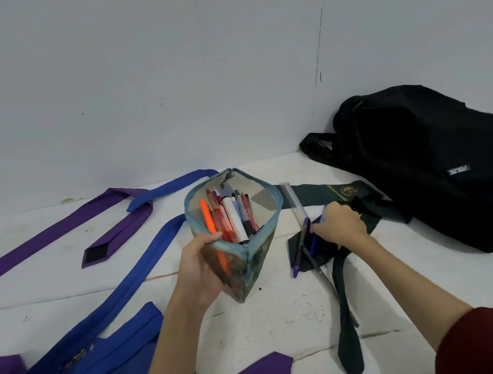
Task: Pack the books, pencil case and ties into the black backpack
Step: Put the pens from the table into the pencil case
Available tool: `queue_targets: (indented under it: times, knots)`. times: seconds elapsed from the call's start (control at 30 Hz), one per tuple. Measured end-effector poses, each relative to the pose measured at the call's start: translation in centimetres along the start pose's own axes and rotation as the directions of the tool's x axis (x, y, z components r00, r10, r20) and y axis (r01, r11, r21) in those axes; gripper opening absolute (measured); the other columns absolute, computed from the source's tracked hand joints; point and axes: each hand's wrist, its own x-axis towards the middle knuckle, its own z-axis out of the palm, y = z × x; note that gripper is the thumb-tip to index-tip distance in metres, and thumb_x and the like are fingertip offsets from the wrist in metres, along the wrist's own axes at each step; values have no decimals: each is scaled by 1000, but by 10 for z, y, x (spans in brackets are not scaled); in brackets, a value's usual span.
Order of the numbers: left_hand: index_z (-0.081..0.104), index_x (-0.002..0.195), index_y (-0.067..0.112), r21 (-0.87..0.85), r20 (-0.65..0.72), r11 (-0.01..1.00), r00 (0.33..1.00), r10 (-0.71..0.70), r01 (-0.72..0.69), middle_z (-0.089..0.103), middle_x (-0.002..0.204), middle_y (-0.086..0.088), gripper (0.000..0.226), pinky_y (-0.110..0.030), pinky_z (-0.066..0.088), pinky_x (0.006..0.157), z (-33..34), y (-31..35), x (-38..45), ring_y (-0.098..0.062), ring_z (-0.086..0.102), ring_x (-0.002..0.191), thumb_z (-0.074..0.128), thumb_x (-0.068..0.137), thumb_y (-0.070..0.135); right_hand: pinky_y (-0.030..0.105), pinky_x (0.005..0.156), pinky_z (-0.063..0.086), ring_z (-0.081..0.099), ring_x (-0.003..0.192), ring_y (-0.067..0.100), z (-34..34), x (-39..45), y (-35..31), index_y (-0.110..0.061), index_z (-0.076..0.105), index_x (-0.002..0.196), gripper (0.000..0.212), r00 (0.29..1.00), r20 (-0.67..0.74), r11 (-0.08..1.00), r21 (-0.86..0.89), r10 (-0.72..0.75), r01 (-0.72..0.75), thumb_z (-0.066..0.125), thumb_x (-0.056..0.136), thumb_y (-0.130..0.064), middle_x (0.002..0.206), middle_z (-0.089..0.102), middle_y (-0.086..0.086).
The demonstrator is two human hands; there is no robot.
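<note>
Left hand (198, 268) fingers clenched round open pencil case (236, 221), held upright above tabletop (277, 318). Right hand (339, 223) fingers pinched pens (305, 242) lying on green tie (345, 317). Backpack (432, 175) beyond right fingers. Case soft, probably light; best gripped at sides, kept upright against spilling.

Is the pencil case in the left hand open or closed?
Open. The pencil case, gripped by the left hand, has its mouth spread wide, and pens and markers show inside.
</note>
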Motion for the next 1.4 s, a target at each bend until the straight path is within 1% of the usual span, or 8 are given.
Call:
queue_targets:
  times: [0.1, 0.2, 0.33, 0.57, 0.93, 1.07, 1.23, 1.4]
  knots:
    - [51, 96, 20, -10, -24, 1000, 1000, -16, 16, 55, 93, -8, 10, -37, 47, 78, 1, 1, -1, -21, 55, 90, 48, 87, 15, 30, 58, 47, 57, 63, 20, -3, 6, -2, 3, 62, 84, 29, 996, -54, 941, 335, 66, -44, 64, 86, -27, 75, 65, 11]
    - [50, 96, 20, -13, -36, 1000, 999, -22, 22, 54, 95, -9, 11, -37, 47, 79, 2, 2, -1, -22, 55, 92, 49, 86, 15, 25, 52, 49, 55, 47, 13, -20, 2, -17, 6, 65, 91, 22, 967, -218, 679, 730, 130, 73, 61, 87, -15, 63, 62, 7]
    - [49, 101, 19, -6, -37, 999, 999, -33, 32, 52, 96, -8, 18, -35, 46, 76, 3, 3, -1, -20, 53, 91, 50, 84, 15, 16, 42, 45, 58, 42, 8, -54, -24, -54, -4, 58, 88, 4, 937, -350, 387, 863, -3, 323, 58, 89, -7, 71, 66, 8]
    - [54, 97, 17, -34, 16, 999, 1000, 3, -2, 57, 94, -9, 15, -37, 46, 84, 6, 4, -7, -21, 55, 90, 46, 86, 11, 18, 49, 35, 42, 49, 10, -37, -49, -99, -6, 59, 71, 22, 859, 126, 846, 291, -497, 447, 59, 84, -23, 59, 53, 2]
    - [54, 100, 17, -54, 14, 998, 1000, 14, -13, 58, 93, -9, 15, -34, 48, 74, 7, 3, -6, -20, 56, 87, 48, 86, 12, 22, 50, 32, 41, 54, 13, -42, -52, -118, -10, 57, 68, 25, 759, 253, 778, -33, -600, 627, 63, 83, -30, 58, 46, -1]
    - [46, 125, 13, -7, 97, 1000, 995, 2, -2, 59, 100, -10, 65, -32, 52, 68, 5, -1, -4, -21, 58, 92, 62, 62, 19, 23, 52, 35, 47, 57, 14, -41, -51, -118, -11, 56, 61, 31, 745, 330, 780, -40, -580, 625, 57, 87, -28, 56, 52, -1]
    - [51, 118, 16, -22, 136, 1000, 991, 3, 0, 62, 101, -10, 59, -34, 51, 73, 3, -4, -3, -21, 60, 93, 62, 60, 19, 24, 51, 34, 46, 55, 14, -37, -42, -110, -7, 61, 71, 40, 816, 102, 815, -63, -569, 576, 56, 91, -41, 61, 53, 1]
    - [60, 109, 16, -98, 158, 995, 987, 39, -24, 66, 98, -10, 42, -39, 48, 83, -10, 1, -1, -25, 61, 93, 63, 66, 17, 25, 52, 34, 44, 52, 18, -48, -35, -83, -5, 55, 56, 43, 845, -283, 810, 265, -454, 524, 54, 90, -31, 59, 57, 12]
